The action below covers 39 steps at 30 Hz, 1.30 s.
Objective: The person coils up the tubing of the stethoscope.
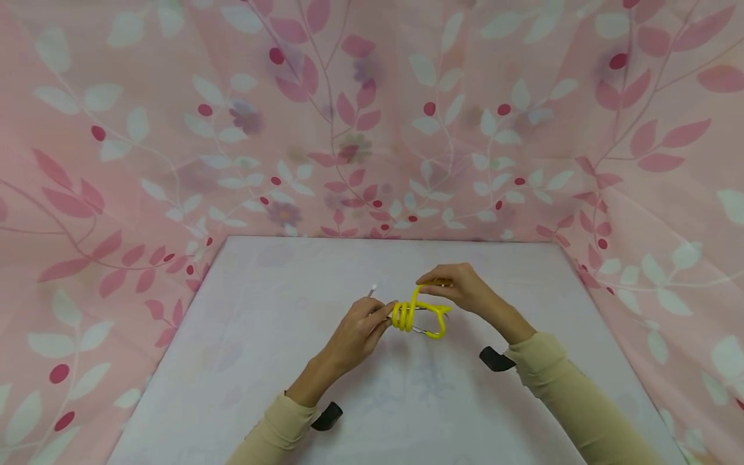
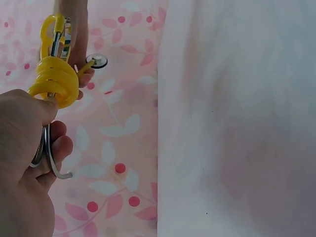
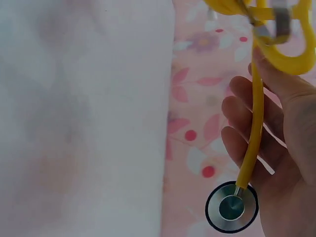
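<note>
A yellow stethoscope (image 1: 403, 316) is held above the table, its tubing wound in several coils around its metal ear tubes. My left hand (image 1: 361, 329) grips the ear tubes just left of the coils; in the left wrist view a curved metal ear tube (image 2: 53, 160) sticks out below the thumb. The free end of the tubing (image 3: 256, 108) runs across my right hand (image 1: 459, 287), pinched near the thumb and index finger. Past that hand's palm hangs the round metal chestpiece (image 3: 232, 207). A yellow loop (image 1: 442, 323) of tubing extends right of the coils.
A white-covered table (image 1: 261, 271) lies beneath both hands. Pink leaf-patterned cloth (image 1: 372, 129) hangs behind it and on both sides. Dark wrist-worn devices (image 1: 327, 416) show beneath the cuffs.
</note>
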### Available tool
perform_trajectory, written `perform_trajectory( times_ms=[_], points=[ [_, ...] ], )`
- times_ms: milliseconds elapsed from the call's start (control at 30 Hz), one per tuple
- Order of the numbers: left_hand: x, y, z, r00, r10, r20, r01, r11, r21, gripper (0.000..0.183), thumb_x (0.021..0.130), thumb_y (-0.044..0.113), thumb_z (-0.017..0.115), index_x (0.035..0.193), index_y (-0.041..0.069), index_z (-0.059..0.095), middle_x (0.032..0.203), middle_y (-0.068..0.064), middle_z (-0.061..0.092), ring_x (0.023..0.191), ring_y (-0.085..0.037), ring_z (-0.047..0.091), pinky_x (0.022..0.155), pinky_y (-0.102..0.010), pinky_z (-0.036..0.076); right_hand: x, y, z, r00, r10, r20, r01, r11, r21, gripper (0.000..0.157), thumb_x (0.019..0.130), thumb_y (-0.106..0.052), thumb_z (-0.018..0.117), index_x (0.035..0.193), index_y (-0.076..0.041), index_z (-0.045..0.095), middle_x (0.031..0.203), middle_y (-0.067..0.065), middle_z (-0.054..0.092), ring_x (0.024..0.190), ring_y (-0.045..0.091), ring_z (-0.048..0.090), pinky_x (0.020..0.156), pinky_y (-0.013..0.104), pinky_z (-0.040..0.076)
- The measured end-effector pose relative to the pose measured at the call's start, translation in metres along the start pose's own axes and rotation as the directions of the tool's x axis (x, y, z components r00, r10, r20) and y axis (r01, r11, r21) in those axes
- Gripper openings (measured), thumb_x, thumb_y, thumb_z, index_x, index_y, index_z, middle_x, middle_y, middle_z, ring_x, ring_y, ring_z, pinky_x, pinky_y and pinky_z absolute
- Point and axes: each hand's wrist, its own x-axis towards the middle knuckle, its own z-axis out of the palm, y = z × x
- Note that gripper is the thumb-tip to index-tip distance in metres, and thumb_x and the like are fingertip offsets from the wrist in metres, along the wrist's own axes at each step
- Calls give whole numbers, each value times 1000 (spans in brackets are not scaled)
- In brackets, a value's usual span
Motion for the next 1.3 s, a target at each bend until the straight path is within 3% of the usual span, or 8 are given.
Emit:
perform_trajectory(
  times_ms=[167,433,600,733,900,1033,1200,1300],
  points=[
    [0,0,0,1000,-24,-19,23,1000,-14,46,87,9,73,131,5,62,103,-4,65,93,-15,56,86,-30,49,-10,16,21,996,92,-9,-89,980,177,22,90,-11,69,111,-11,75,100,3,75,82,13,71,75,23,58],
    [2,-1,2,994,-97,-52,98,995,20,42,90,12,71,132,7,63,102,-3,63,94,-15,55,89,-31,49,-24,18,56,985,171,-29,-161,964,214,32,94,-4,61,125,-4,67,98,14,74,81,30,71,74,38,60],
    [6,-7,2,986,-123,-113,127,991,29,40,90,11,70,130,6,64,99,-4,64,92,-18,56,93,-36,47,-27,11,72,976,218,-14,-215,969,118,38,96,-9,61,133,0,59,100,16,74,80,26,72,68,25,57],
    [10,-11,0,980,-152,-132,157,987,34,38,91,11,70,128,5,65,98,-5,65,90,-19,58,91,-37,47,-31,6,82,974,227,-8,-226,973,39,48,94,-11,65,139,-1,53,102,14,74,83,26,72,67,26,57],
    [11,-17,0,973,-185,-136,193,980,50,38,91,12,69,129,7,64,97,-6,66,88,-20,58,86,-36,47,-36,0,91,983,177,-41,-180,980,-89,39,92,-11,68,129,0,62,103,8,73,90,17,70,80,31,58],
    [9,-21,4,970,-202,-132,211,976,56,37,92,13,68,129,7,65,96,-6,66,86,-20,57,84,-35,47,-39,-8,95,988,143,-53,-148,983,-111,44,90,-7,69,132,1,60,101,10,72,83,13,68,73,28,58],
    [7,-26,12,968,-220,-119,229,971,74,37,93,14,68,129,8,65,94,-5,65,85,-19,57,83,-35,47,-42,-25,97,986,136,-102,-155,963,-218,45,87,-9,71,131,-5,62,89,-1,71,72,4,60,64,17,52],
    [6,-28,15,970,-212,-119,225,969,103,37,91,13,69,128,9,65,93,-5,64,84,-19,57,83,-35,47,-44,-34,98,983,109,-145,-153,930,-335,43,86,-9,71,128,-6,64,83,-4,69,66,1,56,58,14,47]
  ],
)
